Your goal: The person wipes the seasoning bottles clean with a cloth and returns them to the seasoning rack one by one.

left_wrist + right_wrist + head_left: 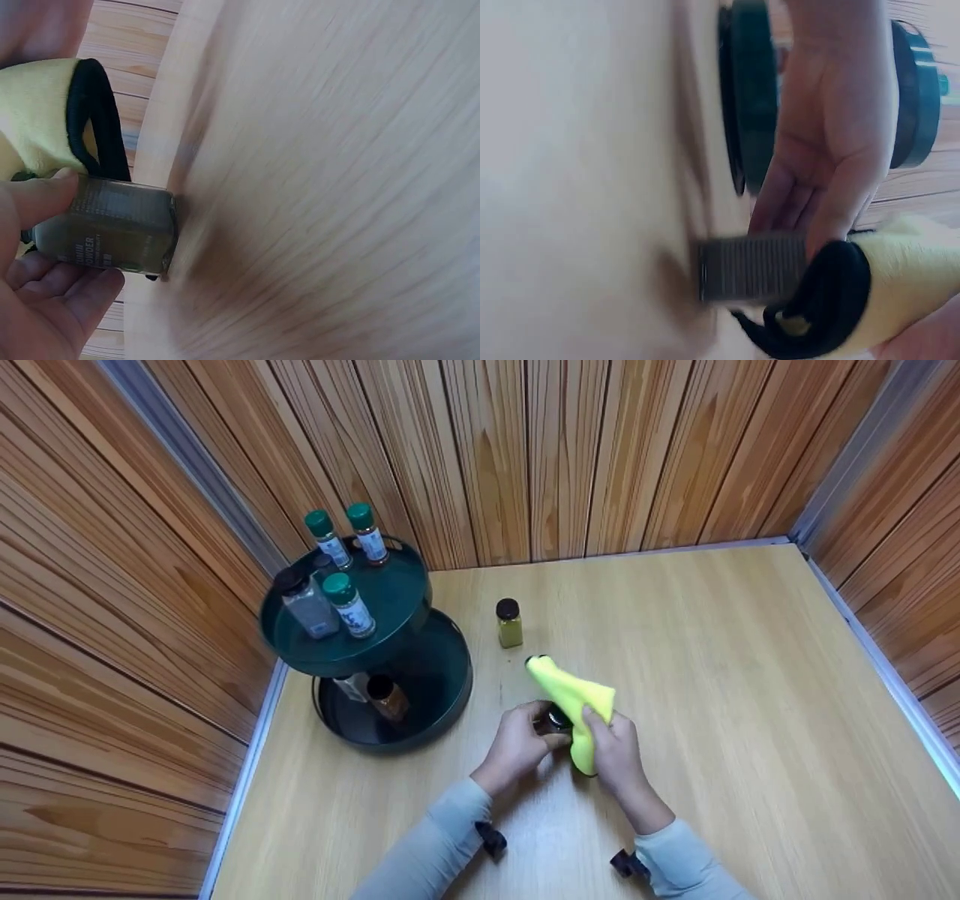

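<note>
Relation of jar, cloth and hands above the tabletop. The landmark is the squarish, dark-capped jar, which lies between the two hands. The left hand is the nearer, being directly on it: the thumb presses the face towards the person, the fingers curl round the opposite face, and the jar is gripped between them. The jar's long axis runs roughly upright, cap uppermost and base towards the wood; whether the base touches or hangs just above cannot be told.

The right hand is to the right of the jar, its thumb and fingers pinching a folded yellow cloth with a black border. The cloth intervenes between these fingers and the jar, overlapping its cap end in the right wrist view; firm contact is hard to judge. The critical relation is therefore lateral: the jar lies just to the left of the right fingers, across the cloth, its axis held by the left.

Beyond the jar and slightly to its left stands a second jar with yellow-green contents. Farther left is a two-tier green stand, well apart from the jar.
</note>
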The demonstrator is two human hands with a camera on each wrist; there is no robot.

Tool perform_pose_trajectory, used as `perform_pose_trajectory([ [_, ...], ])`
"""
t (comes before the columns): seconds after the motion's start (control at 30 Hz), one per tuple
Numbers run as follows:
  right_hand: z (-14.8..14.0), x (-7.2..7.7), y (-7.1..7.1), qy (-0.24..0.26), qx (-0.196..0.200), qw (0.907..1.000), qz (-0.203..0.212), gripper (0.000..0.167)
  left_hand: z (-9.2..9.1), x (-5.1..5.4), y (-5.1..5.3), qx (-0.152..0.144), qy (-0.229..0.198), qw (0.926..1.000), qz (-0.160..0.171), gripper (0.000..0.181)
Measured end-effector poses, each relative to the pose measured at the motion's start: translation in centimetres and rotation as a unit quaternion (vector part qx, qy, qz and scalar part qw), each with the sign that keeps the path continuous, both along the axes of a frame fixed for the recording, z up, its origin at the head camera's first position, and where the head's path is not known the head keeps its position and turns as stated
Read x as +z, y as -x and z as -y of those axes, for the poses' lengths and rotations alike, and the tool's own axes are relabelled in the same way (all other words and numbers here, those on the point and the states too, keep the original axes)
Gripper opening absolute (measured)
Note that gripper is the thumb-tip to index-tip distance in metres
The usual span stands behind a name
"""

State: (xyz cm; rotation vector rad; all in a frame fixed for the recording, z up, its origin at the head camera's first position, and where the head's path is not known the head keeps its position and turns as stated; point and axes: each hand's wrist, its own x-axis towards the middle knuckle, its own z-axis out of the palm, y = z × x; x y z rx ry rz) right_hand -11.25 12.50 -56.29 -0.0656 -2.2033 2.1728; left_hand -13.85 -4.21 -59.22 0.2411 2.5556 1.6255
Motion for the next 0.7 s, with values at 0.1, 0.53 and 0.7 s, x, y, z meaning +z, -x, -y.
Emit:
perform_pose_trajectory([
  [0.1, 0.2, -0.3, 0.4, 0.105, -0.034, 0.9921, 0.060, 0.035, 0.0, 0.1, 0.0, 0.004, -0.004, 0.9999, 0.014, 0.046],
  [0.53, -0.6, -0.7, 2.2, 0.178, -0.029, 0.9704, 0.161, 0.038, 0.0, 0.3, -0.2, 0.009, -0.004, 0.9990, 0.045, 0.047],
  [0.7, -0.6, 1.1, 2.0, 0.223, -0.021, 0.9693, 0.102, 0.038, 0.1, 0.3, -0.2, 0.002, 0.016, 0.9998, 0.014, 0.042],
])
